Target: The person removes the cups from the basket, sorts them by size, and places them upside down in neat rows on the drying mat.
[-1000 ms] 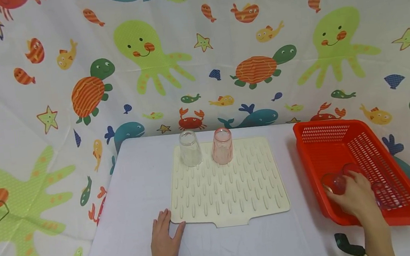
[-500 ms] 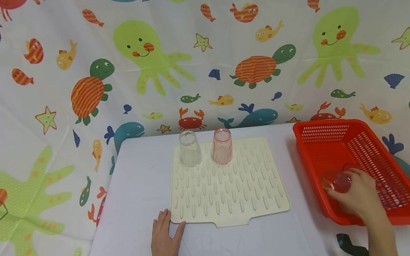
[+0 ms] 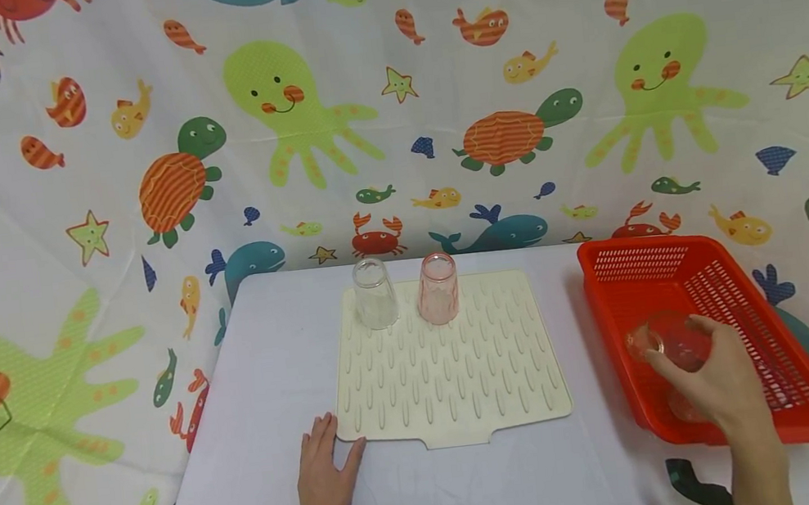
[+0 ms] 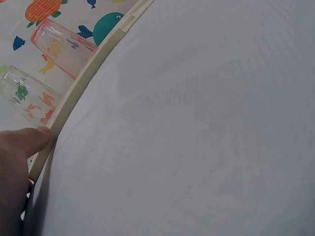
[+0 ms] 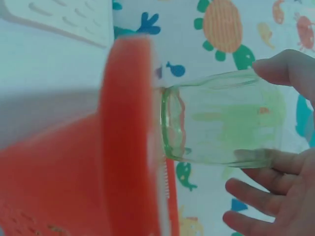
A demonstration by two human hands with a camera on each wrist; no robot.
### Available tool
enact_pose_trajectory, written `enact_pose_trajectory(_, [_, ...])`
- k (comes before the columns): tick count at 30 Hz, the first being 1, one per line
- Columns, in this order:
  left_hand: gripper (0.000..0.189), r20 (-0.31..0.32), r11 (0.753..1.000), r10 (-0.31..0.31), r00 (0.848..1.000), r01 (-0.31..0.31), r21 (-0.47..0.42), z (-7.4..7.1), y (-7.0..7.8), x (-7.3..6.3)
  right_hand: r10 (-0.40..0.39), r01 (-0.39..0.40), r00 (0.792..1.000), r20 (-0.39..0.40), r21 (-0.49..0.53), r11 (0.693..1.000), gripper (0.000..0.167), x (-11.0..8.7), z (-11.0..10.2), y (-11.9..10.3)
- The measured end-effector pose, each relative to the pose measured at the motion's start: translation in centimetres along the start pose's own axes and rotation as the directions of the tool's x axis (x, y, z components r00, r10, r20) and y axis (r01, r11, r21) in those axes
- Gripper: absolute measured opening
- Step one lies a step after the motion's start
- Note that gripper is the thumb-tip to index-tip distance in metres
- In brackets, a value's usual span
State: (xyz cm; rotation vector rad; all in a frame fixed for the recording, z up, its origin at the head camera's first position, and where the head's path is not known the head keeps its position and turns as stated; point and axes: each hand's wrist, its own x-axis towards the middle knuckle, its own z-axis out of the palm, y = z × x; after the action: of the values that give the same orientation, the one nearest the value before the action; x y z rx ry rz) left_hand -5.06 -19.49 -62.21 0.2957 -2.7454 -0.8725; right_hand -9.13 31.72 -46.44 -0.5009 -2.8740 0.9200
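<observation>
My right hand (image 3: pixel 721 375) pinches a clear glass tumbler (image 5: pixel 221 120) between thumb and fingers. In the right wrist view the glass looks faintly green, and its thick base sits beside the basket's rim. The head view shows it over the red plastic basket (image 3: pixel 610 346), in which other glassware (image 3: pixel 687 405) lies partly behind the hand. My left hand (image 3: pixel 325 487) rests flat on the table, thumb and fingertips touching the near left corner of the cream drying mat (image 3: pixel 455 379). Toward the mat's back stand a clear glass (image 3: pixel 375 295) and a pink-tinted glass (image 3: pixel 438 290), apparently upside down.
A white cloth covers the table (image 3: pixel 275 357). Behind it hangs a curtain (image 3: pixel 392 138) printed with sea animals. The basket's raised walls surround the glassware at the table's right. A dark curved strap (image 3: pixel 698 486) shows beside the right wrist.
My right hand has raised the glass from among the others in the basket and tilted it. The left hand, the mat and the two glasses on it have not moved.
</observation>
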Motion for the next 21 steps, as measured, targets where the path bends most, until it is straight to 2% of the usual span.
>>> enact_pose_trajectory(6, [0.070,0.001,1.000,0.000,1.000,0.000,-0.007,0.0,0.0,0.0,-0.031,0.033,0.996,-0.089,0.024,0.999,0.098,-0.6,0.1,-1.1])
enact_pose_trajectory(12, [0.070,-0.011,1.000,0.013,1.000,-0.013,-0.004,0.1,0.0,-0.1,-0.110,0.115,0.987,-0.113,0.036,0.993,0.091,-1.2,0.5,-2.4])
enact_pose_trajectory(18, [0.070,-0.012,1.000,0.006,1.000,-0.007,-0.011,0.1,0.0,-0.2,-0.253,0.260,0.957,-0.139,0.033,0.965,0.081,-1.5,1.3,-3.8])
enact_pose_trajectory(21, [0.070,-0.011,1.000,0.003,1.000,-0.003,-0.005,0.0,0.1,-0.2,-0.301,0.308,0.944,-0.135,0.034,0.951,0.080,-1.5,1.9,-4.5])
